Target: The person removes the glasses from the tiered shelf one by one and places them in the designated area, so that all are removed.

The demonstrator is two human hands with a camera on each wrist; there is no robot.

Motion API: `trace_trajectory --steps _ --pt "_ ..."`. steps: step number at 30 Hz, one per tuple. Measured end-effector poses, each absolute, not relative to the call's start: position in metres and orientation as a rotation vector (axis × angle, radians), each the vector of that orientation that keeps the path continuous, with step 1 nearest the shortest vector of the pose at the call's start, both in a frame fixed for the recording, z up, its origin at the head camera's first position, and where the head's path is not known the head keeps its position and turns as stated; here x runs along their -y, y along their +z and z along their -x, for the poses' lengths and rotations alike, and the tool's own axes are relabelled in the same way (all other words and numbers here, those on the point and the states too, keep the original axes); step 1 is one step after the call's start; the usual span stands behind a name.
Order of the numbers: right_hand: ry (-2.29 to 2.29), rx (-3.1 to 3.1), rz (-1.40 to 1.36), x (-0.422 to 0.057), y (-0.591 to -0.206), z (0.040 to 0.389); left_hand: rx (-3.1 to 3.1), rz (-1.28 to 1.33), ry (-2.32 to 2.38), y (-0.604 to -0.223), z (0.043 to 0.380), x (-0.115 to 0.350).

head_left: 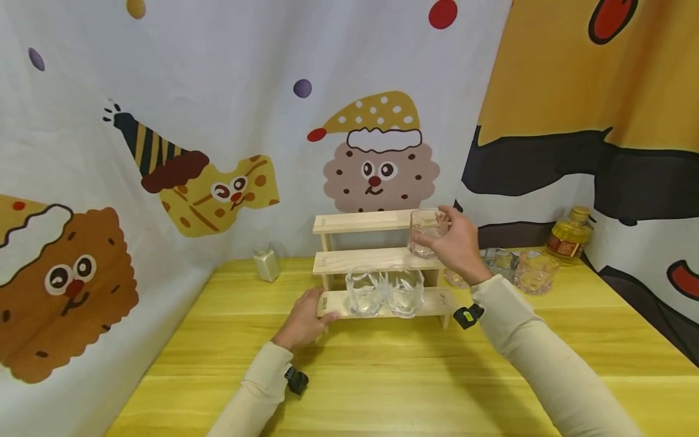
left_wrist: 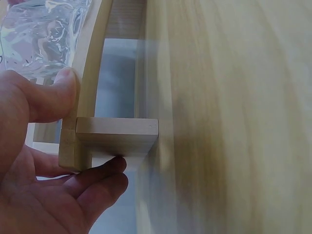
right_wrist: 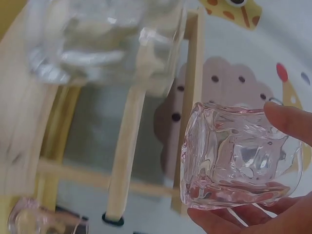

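Note:
A three-tier wooden rack (head_left: 349, 261) stands on the table near the back curtain. My left hand (head_left: 303, 318) grips the left end of its lowest shelf; in the left wrist view the thumb (left_wrist: 63, 90) presses the shelf's edge and the fingers bend round its end. Two clear glasses (head_left: 364, 294) stand side by side on that lowest shelf. With thumb and fingers, my right hand (head_left: 461, 246) holds a pinkish glass (right_wrist: 239, 158) at the right end of the upper tiers. Whether its base touches the middle shelf, I cannot tell.
Right of the rack stand a greyish glass (head_left: 501, 262) and a pinkish one (head_left: 535, 273), with another partly hidden behind my right wrist. An oil bottle (head_left: 570, 233) is at the back right. A small pale jar (head_left: 266, 264) sits left, by the printed curtain (head_left: 246, 73).

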State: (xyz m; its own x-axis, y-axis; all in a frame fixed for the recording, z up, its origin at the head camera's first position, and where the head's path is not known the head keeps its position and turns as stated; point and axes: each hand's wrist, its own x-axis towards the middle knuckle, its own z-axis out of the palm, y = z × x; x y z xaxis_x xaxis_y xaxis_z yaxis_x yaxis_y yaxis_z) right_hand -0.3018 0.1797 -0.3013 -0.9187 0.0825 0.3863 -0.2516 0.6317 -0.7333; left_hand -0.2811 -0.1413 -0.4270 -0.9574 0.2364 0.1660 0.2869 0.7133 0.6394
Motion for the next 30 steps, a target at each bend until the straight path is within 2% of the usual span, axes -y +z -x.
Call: trace_trajectory --steps 17,30 --pt "1.071 2.501 -0.029 -0.241 -0.320 0.274 2.813 0.478 -1.082 -0.432 0.283 0.142" --pt "1.150 2.568 0.006 -0.265 -0.346 0.271 2.814 0.463 -1.090 -0.428 0.280 0.142"
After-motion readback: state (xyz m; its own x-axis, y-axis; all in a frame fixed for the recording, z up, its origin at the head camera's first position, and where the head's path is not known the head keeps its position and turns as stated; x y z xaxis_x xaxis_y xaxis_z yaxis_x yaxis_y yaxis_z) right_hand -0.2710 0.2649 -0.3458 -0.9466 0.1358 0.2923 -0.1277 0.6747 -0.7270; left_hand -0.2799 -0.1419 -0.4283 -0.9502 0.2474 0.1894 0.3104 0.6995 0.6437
